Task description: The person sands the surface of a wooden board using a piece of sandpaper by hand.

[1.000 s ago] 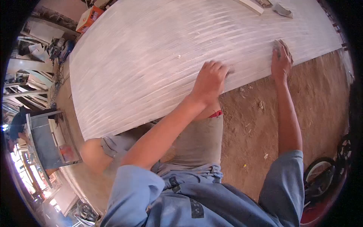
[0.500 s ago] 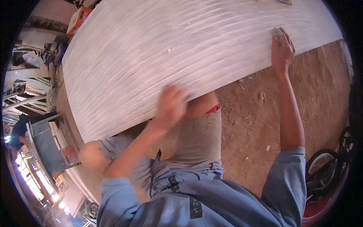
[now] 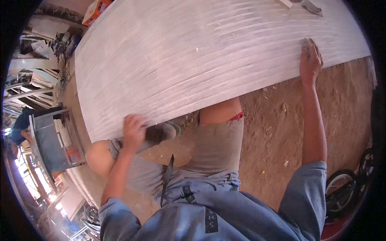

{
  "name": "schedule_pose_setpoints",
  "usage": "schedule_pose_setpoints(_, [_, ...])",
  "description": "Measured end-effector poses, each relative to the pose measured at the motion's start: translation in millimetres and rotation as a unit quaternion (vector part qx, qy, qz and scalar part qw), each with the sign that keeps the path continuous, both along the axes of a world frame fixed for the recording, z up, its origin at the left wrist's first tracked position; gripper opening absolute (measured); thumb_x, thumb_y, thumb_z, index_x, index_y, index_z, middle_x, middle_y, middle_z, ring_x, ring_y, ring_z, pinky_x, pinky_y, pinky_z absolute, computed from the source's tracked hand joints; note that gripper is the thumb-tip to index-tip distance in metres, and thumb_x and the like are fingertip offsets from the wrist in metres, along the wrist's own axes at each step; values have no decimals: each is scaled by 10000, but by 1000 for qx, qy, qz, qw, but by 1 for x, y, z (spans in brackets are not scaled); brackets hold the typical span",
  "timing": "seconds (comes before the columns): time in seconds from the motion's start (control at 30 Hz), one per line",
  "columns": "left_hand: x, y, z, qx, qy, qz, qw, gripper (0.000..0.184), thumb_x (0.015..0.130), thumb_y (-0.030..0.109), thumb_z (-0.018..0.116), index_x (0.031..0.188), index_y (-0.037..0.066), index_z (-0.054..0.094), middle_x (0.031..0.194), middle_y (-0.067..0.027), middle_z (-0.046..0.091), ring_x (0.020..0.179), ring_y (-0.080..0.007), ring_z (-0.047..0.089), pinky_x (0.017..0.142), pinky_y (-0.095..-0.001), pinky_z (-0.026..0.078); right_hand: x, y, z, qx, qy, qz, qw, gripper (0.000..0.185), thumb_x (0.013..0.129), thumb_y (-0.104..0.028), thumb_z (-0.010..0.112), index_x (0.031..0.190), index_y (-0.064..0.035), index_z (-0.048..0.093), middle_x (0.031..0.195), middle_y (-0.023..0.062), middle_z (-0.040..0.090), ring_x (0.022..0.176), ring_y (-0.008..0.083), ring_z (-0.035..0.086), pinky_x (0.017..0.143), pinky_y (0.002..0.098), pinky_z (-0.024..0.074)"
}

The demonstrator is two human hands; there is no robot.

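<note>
A large whitish panel point(image 3: 169, 72) with streaky grey lines fills the space in front of me. My left hand point(image 3: 135, 129) is at its near edge on the left, above my bent knee. Motion smears its fingers, so I cannot tell what they hold. Farther right, my right hand point(image 3: 311, 64) rests on the panel near the front edge, its fingers curled and dusty. Something dark grey shows at those fingers, too small to make out. A small pale crumb point(image 3: 197, 50) lies on the panel between my hands.
A grey scrap point(image 3: 312, 8) and a pale block point(image 3: 284, 3) lie at the panel's far edge. An orange box point(image 3: 95, 12) stands at the back left. Another person point(image 3: 22, 126) is beside a grey framed piece point(image 3: 50, 138). A wheel point(image 3: 341, 188) stands right on the dirt floor point(image 3: 273, 136).
My left hand has swept left along the panel's near edge. My right hand keeps its place on the panel. The view has shifted slightly, bringing the pale block into sight.
</note>
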State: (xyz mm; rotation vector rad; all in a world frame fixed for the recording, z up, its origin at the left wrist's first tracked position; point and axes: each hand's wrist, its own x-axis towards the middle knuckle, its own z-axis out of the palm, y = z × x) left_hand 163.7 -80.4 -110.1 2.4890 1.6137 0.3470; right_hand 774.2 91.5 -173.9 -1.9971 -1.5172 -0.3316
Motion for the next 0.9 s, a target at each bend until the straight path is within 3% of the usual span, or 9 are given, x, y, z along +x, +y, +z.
schedule_pose_setpoints(0.07, [-41, -16, 8, -38, 13, 47, 998, 294, 684, -30, 712, 963, 53, 675, 963, -105, 632, 958, -320, 589, 871, -429, 456, 2, 1, -1, -9, -1, -3, 1000, 381, 938, -282, 589, 1284, -126, 621, 1381, 54, 571, 1285, 281, 505, 1092, 411, 352])
schedule_pose_setpoints(0.17, [-6, -3, -8, -17, -44, 9, 999, 292, 693, -32, 704, 970, 58, 683, 953, -108, 633, 926, -319, 589, 840, -415, 456, 0, 2, 0, -8, 6, -2, 1000, 384, 945, -297, 580, 1291, -136, 620, 1387, 51, 568, 1291, 277, 502, 1097, 407, 348])
schedule_pose_setpoints(0.27, [130, 43, -20, 44, -143, -80, 986, 254, 707, -16, 655, 945, 66, 681, 934, -108, 614, 902, -314, 571, 808, -429, 444, 0, 0, 0, -10, 17, -2, 1000, 385, 952, -301, 574, 1300, -143, 615, 1402, 47, 556, 1295, 272, 500, 1095, 403, 349])
schedule_pose_setpoints(0.4, [273, 92, -20, 7, -221, -113, 969, 230, 704, 26, 647, 930, 68, 665, 916, -98, 573, 944, -301, 550, 836, -429, 447, 2, 3, 0, -38, -46, -24, 998, 380, 953, -261, 576, 1313, -143, 602, 1412, 46, 548, 1290, 271, 508, 1082, 404, 364])
schedule_pose_setpoints(0.5, [234, 84, -15, 23, -178, -114, 977, 222, 693, 45, 654, 914, 71, 657, 879, -93, 546, 946, -297, 544, 847, -430, 441, 3, -1, 5, -17, -19, 29, 999, 379, 954, -239, 573, 1322, -151, 594, 1411, 45, 548, 1291, 271, 508, 1077, 410, 372])
schedule_pose_setpoints(0.57, [140, 54, -16, 15, -118, -123, 985, 284, 662, 25, 671, 943, 67, 680, 966, -99, 616, 986, -312, 558, 899, -447, 437, 7, 1, 0, -25, -1, 19, 1000, 371, 959, -241, 568, 1321, -162, 595, 1409, 42, 550, 1295, 269, 505, 1082, 414, 367])
schedule_pose_setpoints(0.73, [-72, -35, 7, -16, 17, 118, 993, 237, 672, 2, 737, 899, 65, 714, 981, -95, 646, 982, -315, 589, 875, -436, 463, 4, 1, 4, -10, 10, 30, 999, 344, 962, -234, 560, 1291, -155, 620, 1398, 51, 558, 1294, 279, 508, 1079, 404, 386])
schedule_pose_setpoints(0.83, [-62, -35, -15, -17, -27, 110, 993, 235, 687, 5, 741, 913, 64, 714, 977, -103, 641, 973, -320, 587, 870, -428, 468, 2, 1, 9, -19, 11, 31, 999, 377, 988, -272, 535, 1328, -122, 600, 1389, 81, 564, 1297, 279, 510, 1083, 402, 403])
schedule_pose_setpoints(0.9, [30, -3, -10, -7, -91, 46, 995, 265, 693, -10, 734, 941, 75, 704, 972, -94, 633, 954, -317, 586, 853, -429, 465, 2, -2, 9, -30, 5, 27, 999, 379, 988, -273, 536, 1331, -124, 598, 1389, 83, 564, 1299, 279, 510, 1080, 405, 406])
